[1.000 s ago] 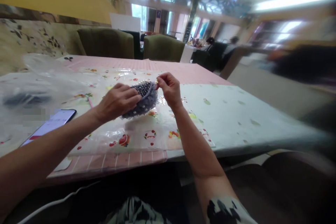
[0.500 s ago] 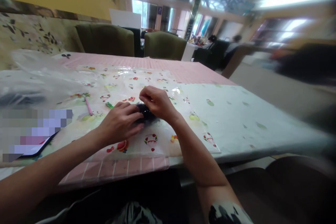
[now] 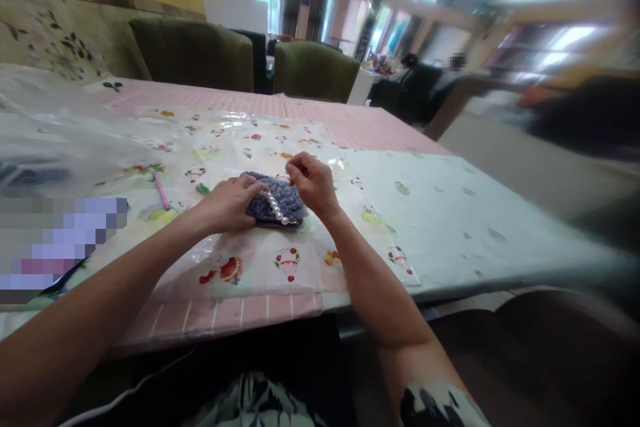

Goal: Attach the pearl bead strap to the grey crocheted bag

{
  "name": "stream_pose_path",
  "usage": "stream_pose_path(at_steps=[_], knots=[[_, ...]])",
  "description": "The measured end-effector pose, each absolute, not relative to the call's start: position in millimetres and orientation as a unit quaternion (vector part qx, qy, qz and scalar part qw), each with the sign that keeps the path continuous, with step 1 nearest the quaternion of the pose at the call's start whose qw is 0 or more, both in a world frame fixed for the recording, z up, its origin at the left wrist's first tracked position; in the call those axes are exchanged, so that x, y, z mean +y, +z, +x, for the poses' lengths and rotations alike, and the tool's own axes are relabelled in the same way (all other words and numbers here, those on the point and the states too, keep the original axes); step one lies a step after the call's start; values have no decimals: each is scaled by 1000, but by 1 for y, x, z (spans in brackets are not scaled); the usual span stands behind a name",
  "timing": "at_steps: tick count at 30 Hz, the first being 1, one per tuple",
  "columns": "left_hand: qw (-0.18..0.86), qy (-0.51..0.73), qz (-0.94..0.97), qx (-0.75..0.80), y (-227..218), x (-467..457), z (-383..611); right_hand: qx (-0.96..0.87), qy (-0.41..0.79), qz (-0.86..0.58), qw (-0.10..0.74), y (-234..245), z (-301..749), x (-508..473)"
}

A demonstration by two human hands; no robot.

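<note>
A small grey-blue crocheted pouch (image 3: pixel 287 197) lies on the patterned table cover, with a strand of white pearl beads (image 3: pixel 274 205) running slantwise across it. My left hand (image 3: pixel 233 203) grips the pouch's left side, thumb at the lower edge and fingers over the top, near the strand's upper end. At the pouch's upper right, my right hand (image 3: pixel 313 180) is raised with its fingertips pinched together. Whatever is in that pinch is too small to make out.
A pink pen-like stick (image 3: pixel 161 190) and a green item (image 3: pixel 203 189) lie left of the pouch. Farther left are a clear plastic bag (image 3: pixel 90 137) and a blurred-out phone-like device (image 3: pixel 95 233). Black scissors (image 3: pixel 113 86) rest at the far left; green chairs (image 3: pixel 316 73) stand behind the table.
My right hand has lifted off the dark bundle and moved slightly right. The pouch now shows its crocheted face and pearl strand, while my left hand stays on its left side.
</note>
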State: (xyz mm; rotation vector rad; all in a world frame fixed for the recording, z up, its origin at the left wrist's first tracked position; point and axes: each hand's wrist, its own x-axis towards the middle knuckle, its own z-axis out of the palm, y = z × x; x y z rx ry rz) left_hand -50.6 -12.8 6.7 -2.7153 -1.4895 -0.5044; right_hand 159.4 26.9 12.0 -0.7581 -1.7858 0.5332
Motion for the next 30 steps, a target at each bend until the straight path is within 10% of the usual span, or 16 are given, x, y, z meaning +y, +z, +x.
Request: stream_pose_path(at_steps=[8,17,30], knots=[[-22,-236,-806,-543,44,4,-54,-675,213,-363,607,16,167,26],[-332,-302,-709,-545,61,5,-76,-533,346,-347,690,22,184,41],[-466,-345,-614,-535,65,-12,-79,-610,444,-290,589,48,181,16]])
